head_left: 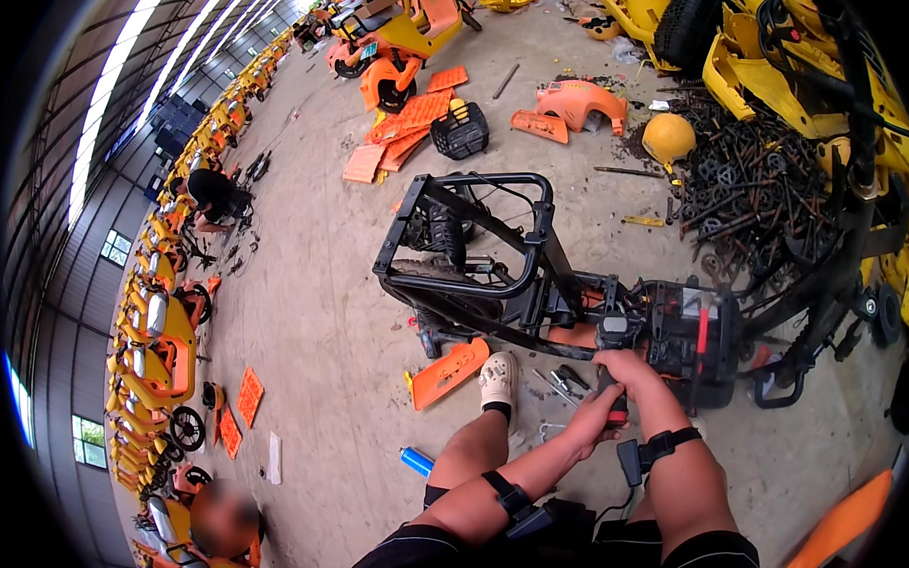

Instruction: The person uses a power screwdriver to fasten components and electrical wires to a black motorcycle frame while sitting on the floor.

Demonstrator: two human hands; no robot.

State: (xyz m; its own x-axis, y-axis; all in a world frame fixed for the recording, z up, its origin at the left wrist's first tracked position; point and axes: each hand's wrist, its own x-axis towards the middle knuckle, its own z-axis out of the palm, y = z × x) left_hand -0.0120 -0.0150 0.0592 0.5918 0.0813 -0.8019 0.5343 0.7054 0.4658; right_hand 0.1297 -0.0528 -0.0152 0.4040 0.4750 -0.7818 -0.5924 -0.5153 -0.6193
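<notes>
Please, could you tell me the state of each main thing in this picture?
Power tool, held by left hand and right hand
Black frame, largely uncovered
Blue cylinder, lying on its side
Black basket, detached
Orange panel by the shoe, lying loose
Metal parts, heaped

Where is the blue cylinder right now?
The blue cylinder is on the floor, low and left of centre in the head view, just left of the person's lower leg and below the orange panel beside the shoe.
</notes>
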